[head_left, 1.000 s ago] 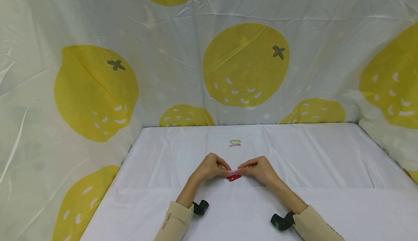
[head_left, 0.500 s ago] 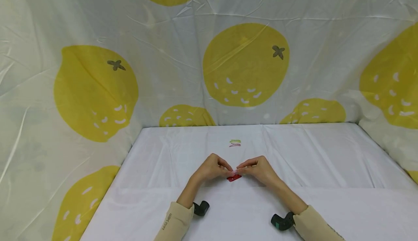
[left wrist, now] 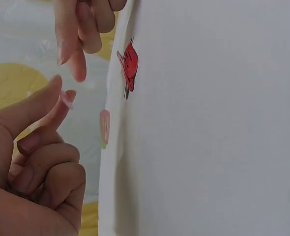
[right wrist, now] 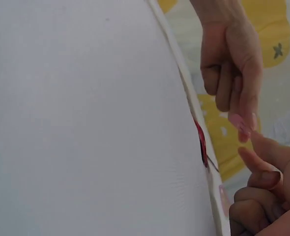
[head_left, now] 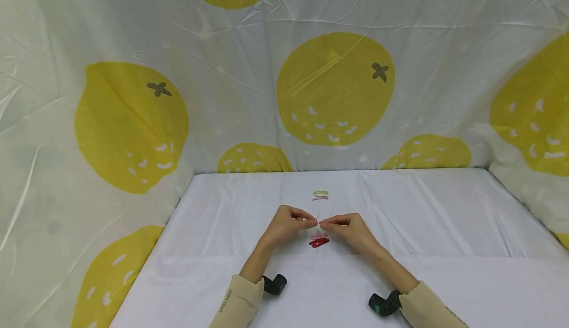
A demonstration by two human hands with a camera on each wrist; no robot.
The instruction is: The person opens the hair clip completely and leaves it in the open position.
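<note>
Obstructed view: pink clip [left wrist: 68, 101] partly covered.
The left hand [head_left: 286, 225] hides part of the clip; contact by the right hand [head_left: 352, 231] cannot be confirmed. Mid-table, red clips [head_left: 319, 243] overlap and their number cannot be read; pale pink pieces [head_left: 316, 236] just beyond are blurred. Towards the far edge of the table [head_left: 231, 219], green clips [head_left: 320, 192] and rose clips [head_left: 320, 197] are too small for detail. The table's near corners, left sleeve [head_left: 237, 301] and right sleeve [head_left: 428, 306] are cut off in the head view. Lettering [head_left: 225, 301] on the left sleeve is illegible. The right wrist view crops the right hand.
</note>
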